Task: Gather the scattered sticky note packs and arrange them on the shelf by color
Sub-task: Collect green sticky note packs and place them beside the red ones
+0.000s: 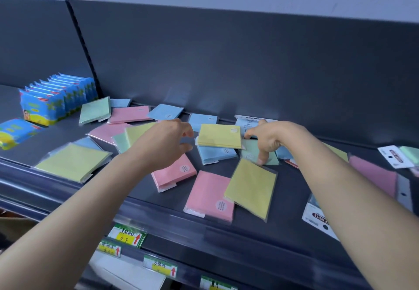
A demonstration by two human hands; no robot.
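Packs of square sticky notes in clear sleeves lie scattered flat across the dark grey shelf [288, 203], with yellow, pink, pale blue and mint green all mixed. At the middle sits the yellow pack [219, 136] you are reaching for. It appears to have a second yellow one under it, and both rest on a pale blue pack [215, 155].

Your left hand [165, 145] hovers at its left edge, fingers loosely curled and thumb apart from them, holding nothing. Your right hand [269, 139] is at its right side with forefinger and thumb spread. The thumb tip is down on a mint-green pack [249, 149], just above the corner of a lower yellow pack [251, 187], and the hand grips nothing that I can see.

The step looks like gathering the yellows first. Bring your hands in on opposite edges of the middle pile and lift straight up, so the slick sleeves do not slide off each other or drag the blue pack along. Next, take the lower yellow pack, which overlaps a pink pack [209, 195], and then the yellow pack by the front lip [72, 161] on the left. Square the edges before you set them down.

Choose a bare stretch for each colour, well apart from the blue wrapped packets [56, 99] standing at the far left. Mind the white carded packs [317, 219] beside your right forearm.
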